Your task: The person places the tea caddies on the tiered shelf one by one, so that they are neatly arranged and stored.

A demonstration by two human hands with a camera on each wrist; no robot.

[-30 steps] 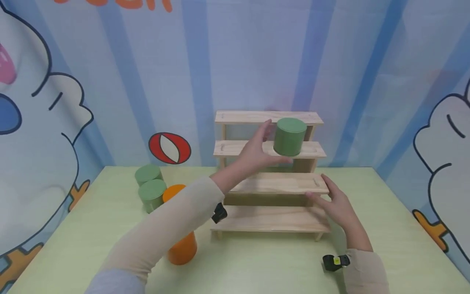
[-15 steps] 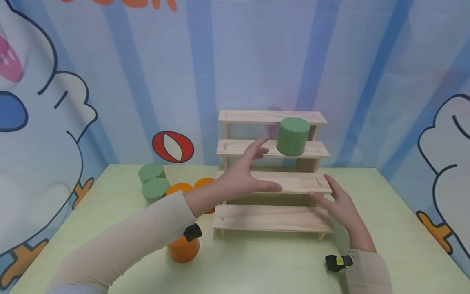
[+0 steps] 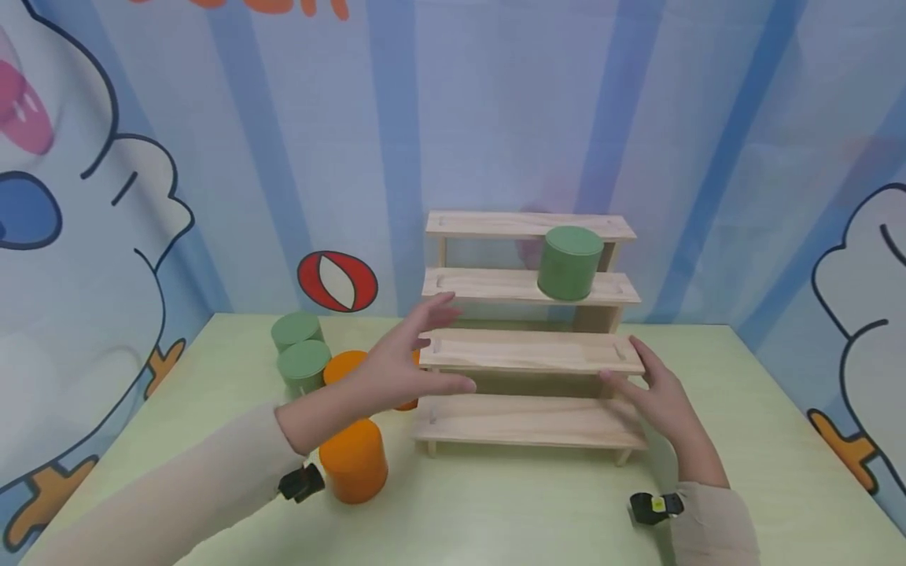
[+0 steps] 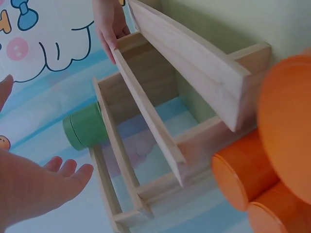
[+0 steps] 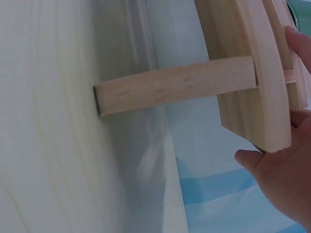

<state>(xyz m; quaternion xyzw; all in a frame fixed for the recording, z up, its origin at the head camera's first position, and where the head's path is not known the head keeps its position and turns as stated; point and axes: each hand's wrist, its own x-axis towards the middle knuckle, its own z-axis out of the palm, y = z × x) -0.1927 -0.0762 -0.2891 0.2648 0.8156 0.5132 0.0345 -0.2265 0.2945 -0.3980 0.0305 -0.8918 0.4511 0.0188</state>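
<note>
A four-tier wooden display rack point(image 3: 524, 424) stands on the table. On its second tier from the top, towards the right end, sits a green lidded canister point(image 3: 569, 263). My left hand point(image 3: 396, 365) hovers at the rack's left side, fingers spread and nothing in them. From the left wrist view, the green canister point(image 4: 87, 125) is well apart from that hand's fingertips. My right hand point(image 3: 658, 397) grips the right end of the third tier, thumb at the front edge; in the right wrist view, that hand point(image 5: 286, 170) wraps the board's end.
Left of the rack stand two green canisters point(image 3: 304, 365) and several orange ones, the nearest orange canister point(image 3: 354, 464) lying closest to the front. Another orange canister is mostly hidden behind my left hand. A printed cartoon backdrop point(image 3: 495, 102) rises behind the table point(image 3: 538, 503).
My left hand has let go of the green canister, leaving it on the second tier, and has drawn back down to the left. My right hand keeps its grip on the rack.
</note>
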